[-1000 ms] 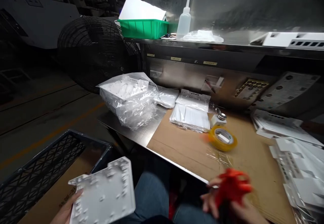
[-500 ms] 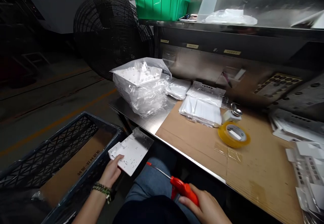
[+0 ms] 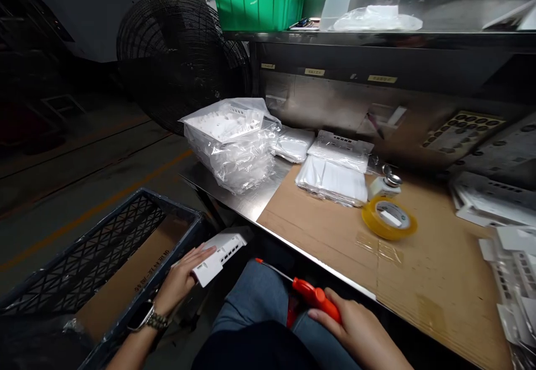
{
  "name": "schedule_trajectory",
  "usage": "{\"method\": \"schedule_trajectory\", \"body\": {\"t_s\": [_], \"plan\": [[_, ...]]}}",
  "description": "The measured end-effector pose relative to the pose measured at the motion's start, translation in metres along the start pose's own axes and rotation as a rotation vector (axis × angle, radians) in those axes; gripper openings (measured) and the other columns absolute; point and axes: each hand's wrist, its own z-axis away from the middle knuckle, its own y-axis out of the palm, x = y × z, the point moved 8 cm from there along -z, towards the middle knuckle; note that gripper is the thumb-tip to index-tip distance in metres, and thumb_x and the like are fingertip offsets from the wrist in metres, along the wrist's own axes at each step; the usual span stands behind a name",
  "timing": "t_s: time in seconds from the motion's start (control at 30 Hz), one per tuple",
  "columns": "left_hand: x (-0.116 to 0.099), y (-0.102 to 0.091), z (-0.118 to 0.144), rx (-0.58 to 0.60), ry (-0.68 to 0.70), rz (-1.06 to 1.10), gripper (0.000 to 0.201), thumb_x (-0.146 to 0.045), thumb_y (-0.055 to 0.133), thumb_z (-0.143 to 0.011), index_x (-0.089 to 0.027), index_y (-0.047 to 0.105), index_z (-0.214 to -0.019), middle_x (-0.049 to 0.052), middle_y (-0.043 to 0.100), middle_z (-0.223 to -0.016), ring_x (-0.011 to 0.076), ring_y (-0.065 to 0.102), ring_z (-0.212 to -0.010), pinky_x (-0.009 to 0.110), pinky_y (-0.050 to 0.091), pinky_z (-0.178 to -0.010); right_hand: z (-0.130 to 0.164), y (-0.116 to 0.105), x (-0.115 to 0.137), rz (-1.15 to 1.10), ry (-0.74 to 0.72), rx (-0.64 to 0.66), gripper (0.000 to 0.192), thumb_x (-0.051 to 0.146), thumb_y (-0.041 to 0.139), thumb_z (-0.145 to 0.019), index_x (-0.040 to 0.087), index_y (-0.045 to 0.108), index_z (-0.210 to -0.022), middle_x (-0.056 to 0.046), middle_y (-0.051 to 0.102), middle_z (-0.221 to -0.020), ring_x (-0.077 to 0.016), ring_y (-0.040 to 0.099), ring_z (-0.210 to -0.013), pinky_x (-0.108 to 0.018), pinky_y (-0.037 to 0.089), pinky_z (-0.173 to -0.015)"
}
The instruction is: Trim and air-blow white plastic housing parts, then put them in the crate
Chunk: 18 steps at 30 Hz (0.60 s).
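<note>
My left hand (image 3: 184, 275) grips a white plastic housing panel (image 3: 221, 253) by its near end, beside the crate and below the bench edge. The panel is tilted, with a row of small slots showing along its side. Closed round the red handle of a tool with a thin metal shaft and red tip, which looks like a screwdriver (image 3: 316, 298), my right hand (image 3: 355, 325) rests over my lap. The shaft points up and left, apart from the panel. Some fingers of both hands are hidden.
A blue-grey crate (image 3: 178, 209) with cardboard inside stands at left. On the bench are bagged white panels (image 3: 230, 147), flat packs (image 3: 330, 183), yellow tape (image 3: 389, 219), a small bottle (image 3: 383, 187) and stacked white parts (image 3: 517, 269). A fan (image 3: 180, 57) and green bin (image 3: 259, 10) are behind.
My left hand has turned the white panel over, from its studded inner face to its slotted side and outer face. My right hand still holds the red-handled tool, now slightly further right in view.
</note>
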Motion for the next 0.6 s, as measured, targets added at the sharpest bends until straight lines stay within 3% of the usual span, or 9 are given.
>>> {"method": "schedule_trajectory", "body": {"t_s": [0.1,0.23,0.33,0.43,0.6], "plan": [[0.016,-0.012,0.001,-0.129,-0.060,0.068,0.055,0.002,0.081,-0.066,-0.024,0.078,-0.114,0.006,0.076,-0.127,0.0319,0.054,-0.143,0.035,0.047,-0.117,0.005,0.007,0.006,-0.090,-0.080,0.085,0.063,0.083,0.045,-0.092,0.027,0.069,-0.106,-0.006,0.078,-0.093,-0.0277,0.072,-0.086,-0.029,0.043,-0.073],[0.046,-0.037,0.000,-0.318,-0.234,0.194,0.049,-0.013,0.079,-0.083,-0.010,0.067,-0.131,0.019,0.079,-0.114,0.0384,0.073,-0.115,0.044,0.065,-0.093,0.010,0.020,0.014,-0.085,-0.132,0.123,0.060,0.082,0.047,-0.092,0.026,0.067,-0.101,-0.003,0.076,-0.089,-0.0240,0.069,-0.080,-0.028,0.041,-0.071],[0.066,-0.041,0.005,-0.324,-0.380,0.299,0.050,-0.022,0.073,-0.092,-0.006,0.062,-0.138,0.024,0.077,-0.115,0.0397,0.076,-0.106,0.049,0.066,-0.088,0.011,0.034,0.021,-0.069,-0.186,0.164,0.058,0.082,0.050,-0.091,0.026,0.065,-0.095,-0.002,0.075,-0.091,-0.0227,0.069,-0.081,-0.027,0.040,-0.070],[0.083,-0.032,0.012,-0.279,-0.489,0.378,0.050,-0.031,0.065,-0.098,-0.004,0.061,-0.141,0.027,0.076,-0.116,0.0414,0.075,-0.108,0.052,0.066,-0.090,0.009,0.034,0.018,-0.036,-0.141,0.107,0.059,0.081,0.046,-0.094,0.026,0.066,-0.101,-0.004,0.076,-0.090,-0.0246,0.069,-0.082,-0.028,0.040,-0.071],[0.103,-0.032,0.012,-0.339,-0.452,0.381,0.054,-0.019,0.058,-0.100,-0.005,0.050,-0.152,0.022,0.078,-0.114,0.0349,0.077,-0.106,0.043,0.065,-0.093,0.011,0.025,0.012,-0.082,-0.166,0.152,0.058,0.081,0.050,-0.091,0.027,0.068,-0.099,-0.004,0.077,-0.089,-0.0243,0.071,-0.081,-0.027,0.041,-0.070]]}}
